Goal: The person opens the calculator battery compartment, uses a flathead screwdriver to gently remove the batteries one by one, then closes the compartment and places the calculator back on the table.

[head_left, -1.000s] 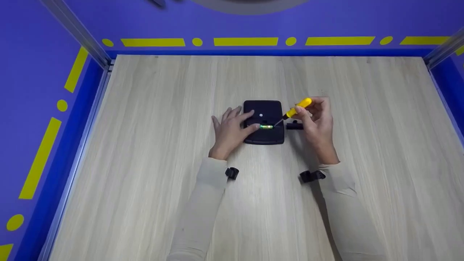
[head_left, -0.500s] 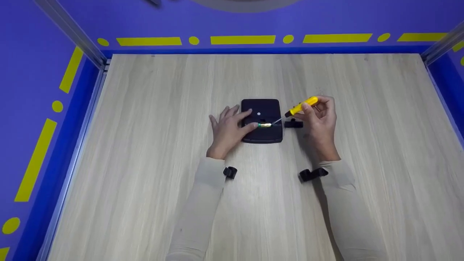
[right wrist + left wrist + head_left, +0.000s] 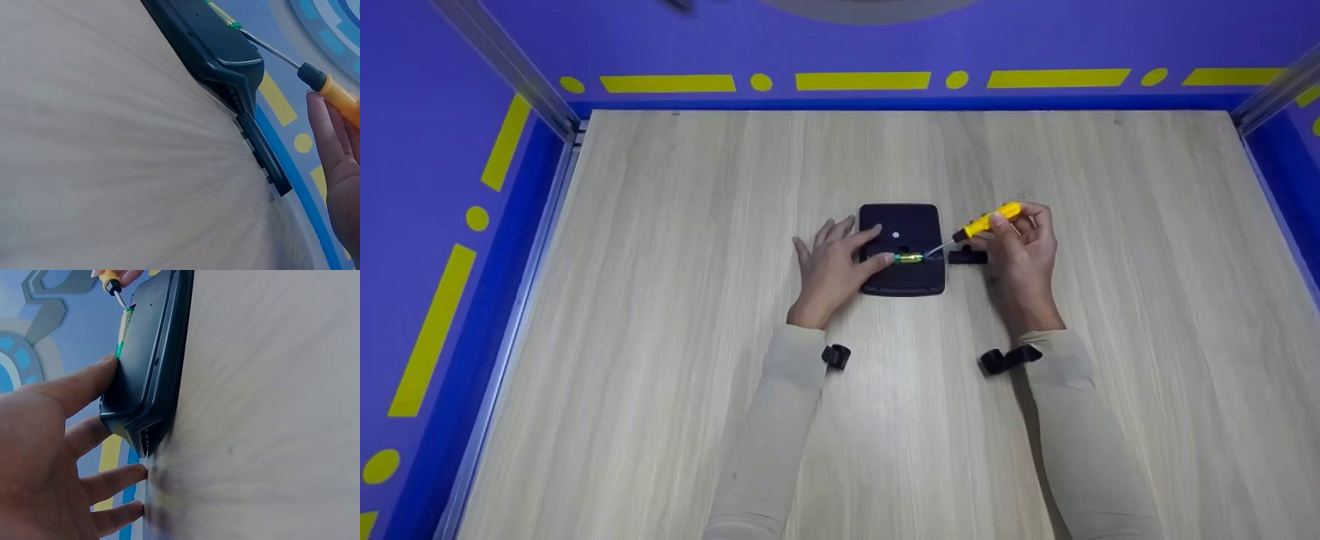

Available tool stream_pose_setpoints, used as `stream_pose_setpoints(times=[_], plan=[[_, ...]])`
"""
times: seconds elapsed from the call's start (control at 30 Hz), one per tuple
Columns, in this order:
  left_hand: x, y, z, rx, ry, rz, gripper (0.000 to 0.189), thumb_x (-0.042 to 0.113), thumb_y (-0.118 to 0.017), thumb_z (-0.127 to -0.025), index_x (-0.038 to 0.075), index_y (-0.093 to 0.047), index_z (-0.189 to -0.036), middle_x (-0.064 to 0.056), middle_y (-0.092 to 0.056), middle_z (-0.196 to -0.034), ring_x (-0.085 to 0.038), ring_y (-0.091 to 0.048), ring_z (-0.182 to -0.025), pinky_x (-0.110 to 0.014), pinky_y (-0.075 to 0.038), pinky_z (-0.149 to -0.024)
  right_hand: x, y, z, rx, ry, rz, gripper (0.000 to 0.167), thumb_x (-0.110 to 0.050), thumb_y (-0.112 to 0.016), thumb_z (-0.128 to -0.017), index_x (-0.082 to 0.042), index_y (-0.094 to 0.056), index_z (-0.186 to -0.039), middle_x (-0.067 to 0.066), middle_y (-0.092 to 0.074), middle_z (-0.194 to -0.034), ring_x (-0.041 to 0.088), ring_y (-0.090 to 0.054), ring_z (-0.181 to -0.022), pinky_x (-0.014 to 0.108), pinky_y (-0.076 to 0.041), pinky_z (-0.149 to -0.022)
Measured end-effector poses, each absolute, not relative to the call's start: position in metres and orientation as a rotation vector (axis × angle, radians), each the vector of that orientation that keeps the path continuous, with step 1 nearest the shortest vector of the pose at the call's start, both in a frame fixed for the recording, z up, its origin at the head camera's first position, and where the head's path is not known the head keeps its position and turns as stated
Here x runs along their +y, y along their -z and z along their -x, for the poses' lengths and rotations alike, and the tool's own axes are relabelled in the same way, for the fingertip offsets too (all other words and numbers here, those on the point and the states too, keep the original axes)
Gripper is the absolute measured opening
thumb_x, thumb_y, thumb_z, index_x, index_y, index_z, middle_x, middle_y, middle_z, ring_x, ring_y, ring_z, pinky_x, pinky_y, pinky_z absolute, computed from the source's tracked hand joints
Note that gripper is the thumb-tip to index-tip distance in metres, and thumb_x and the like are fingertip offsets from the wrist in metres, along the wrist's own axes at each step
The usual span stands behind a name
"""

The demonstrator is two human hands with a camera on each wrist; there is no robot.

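A black, flat, rounded device (image 3: 901,281) lies on the table with its long slot facing up. In that slot sits a green and gold battery (image 3: 911,258), partly raised in the left wrist view. My left hand (image 3: 832,274) rests on the device's left side with fingers spread, the thumb touching the battery's left end. My right hand (image 3: 1026,259) holds a yellow screwdriver (image 3: 991,220) by its handle. The metal tip meets the battery's right end. Below that hand, just right of the device, lies a small black battery cover (image 3: 967,257).
Pale wood-grain table (image 3: 697,225) surrounds the device. Blue panels with yellow marks (image 3: 862,81) stand along the back and sides. Black wrist mounts (image 3: 837,357) are worn on both sleeves.
The right hand has shifted slightly right, and the screwdriver now slants lower, its tip still at the battery's right end. My left hand keeps its place on the device.
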State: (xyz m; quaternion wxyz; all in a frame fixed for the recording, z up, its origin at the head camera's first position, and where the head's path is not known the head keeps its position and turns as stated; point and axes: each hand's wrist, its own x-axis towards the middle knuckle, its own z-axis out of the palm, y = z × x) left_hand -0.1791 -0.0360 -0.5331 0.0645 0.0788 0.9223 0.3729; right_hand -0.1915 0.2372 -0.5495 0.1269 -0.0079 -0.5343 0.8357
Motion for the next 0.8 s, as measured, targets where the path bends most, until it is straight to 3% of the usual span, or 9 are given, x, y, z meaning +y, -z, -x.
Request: stream_pose_setpoints(times=[0.47, 0.8], plan=[[-0.036, 0.533, 0.179, 2.784, -1.112, -0.223, 0.061, 0.055, -0.07, -0.099, 0.027, -0.06, -0.153, -0.011, -0.04, -0.167, -0.038, -0.022, -0.159, -0.075, 0.008, -0.12, 0.256, 0.517, 0.188, -1.574, -2.144, -0.126, 0.029, 0.005, -0.07, -0.1, 0.001, -0.052, -0.123, 0.024, -0.062, -0.111, 0.034, -0.069, -0.1, 0.041, -0.064, -0.081], [-0.036, 0.534, 0.18, 2.785, -1.137, -0.24, 0.061, 0.054, -0.07, -0.099, 0.025, -0.062, -0.152, -0.013, -0.042, -0.166, -0.039, -0.023, -0.159, -0.077, 0.008, -0.119, 0.274, 0.508, 0.192, -1.576, -1.949, -0.02, 0.034, 0.008, -0.076, -0.093, 0.004, -0.054, -0.119, 0.023, -0.059, -0.108, 0.034, -0.068, -0.099, 0.036, -0.063, -0.087]])
